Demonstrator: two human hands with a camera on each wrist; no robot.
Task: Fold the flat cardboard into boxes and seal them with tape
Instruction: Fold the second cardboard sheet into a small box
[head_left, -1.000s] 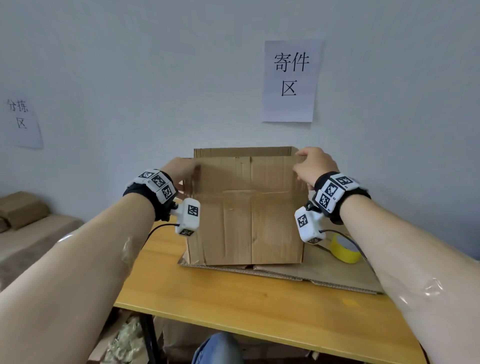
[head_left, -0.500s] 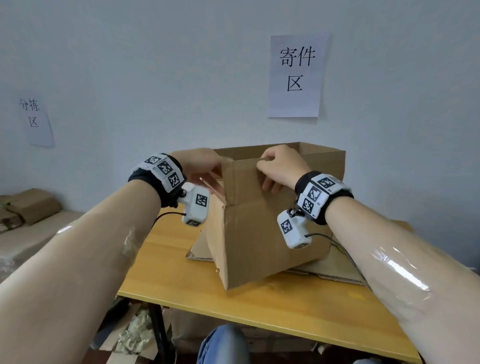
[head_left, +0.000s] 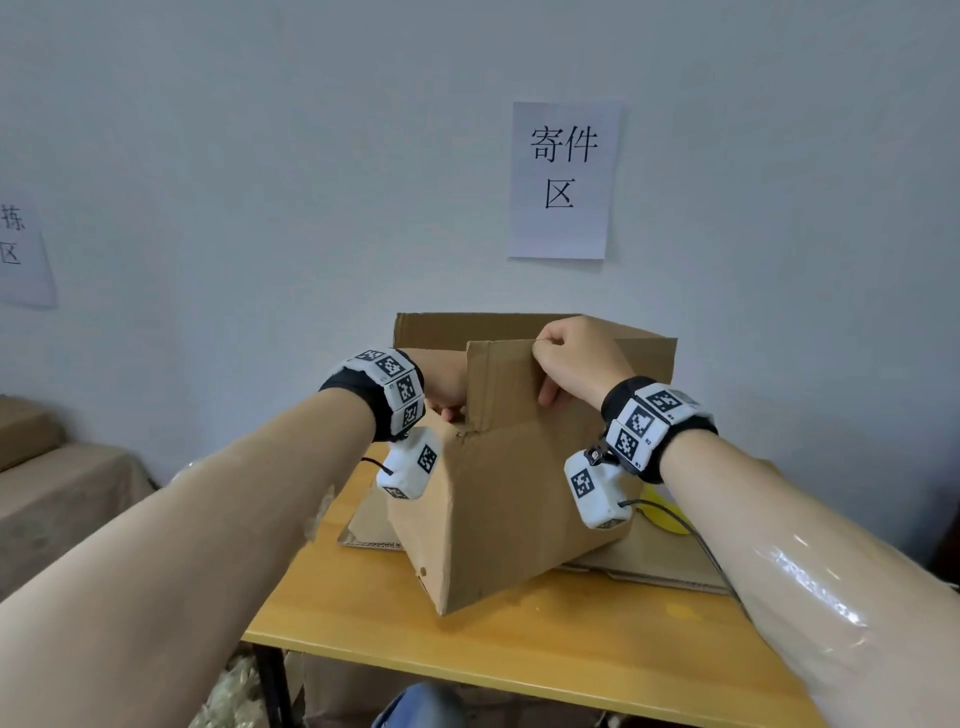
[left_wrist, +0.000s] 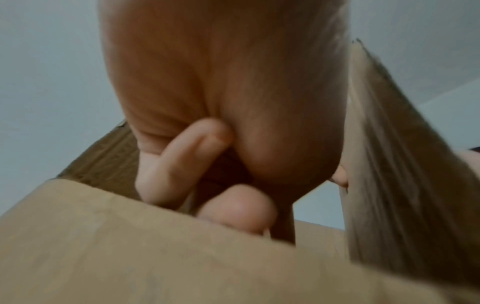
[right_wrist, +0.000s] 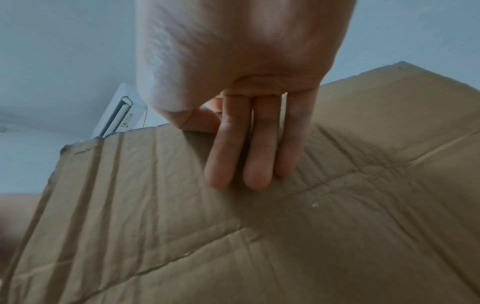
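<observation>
A person stands a cardboard box (head_left: 498, 499) open on a yellow tabletop (head_left: 571, 654), one corner turned toward the camera at 6 o'clock, as the work of folding flat cardboard into boxes reaches the flap stage. The right hand (head_left: 576, 358) pinches the upper edge of the raised flap (head_left: 501, 384) on the near wall, thumb behind and three fingers (right_wrist: 241, 148) laid straight down its outer face, as the right wrist view shows. The left hand (head_left: 447, 384), at 9 o'clock from that flap, reaches inside the box; in the left wrist view its fingers (left_wrist: 182, 156) curl beside the lower left edge of the box, but whether that grip closes on cardboard or on nothing cannot be told from the blurred picture. The box sits on a stack of flat cardboard sheets (head_left: 649, 566), and a yellow roll of tape (head_left: 660, 522) peeks out at 3 o'clock, just beyond the right wrist camera, untouched. A paper sign (head_left: 563, 179) hangs on the wall at 12 o'clock.

By the look of it the box is squared up but no flap is yet shut and no tape is laid, so the job is at an early-middle point. The next move seems to call for pressing the short flaps inward first, then bringing the long flaps over them so their edges meet, with one hand holding the seam down while the other goes for the tape
</observation>
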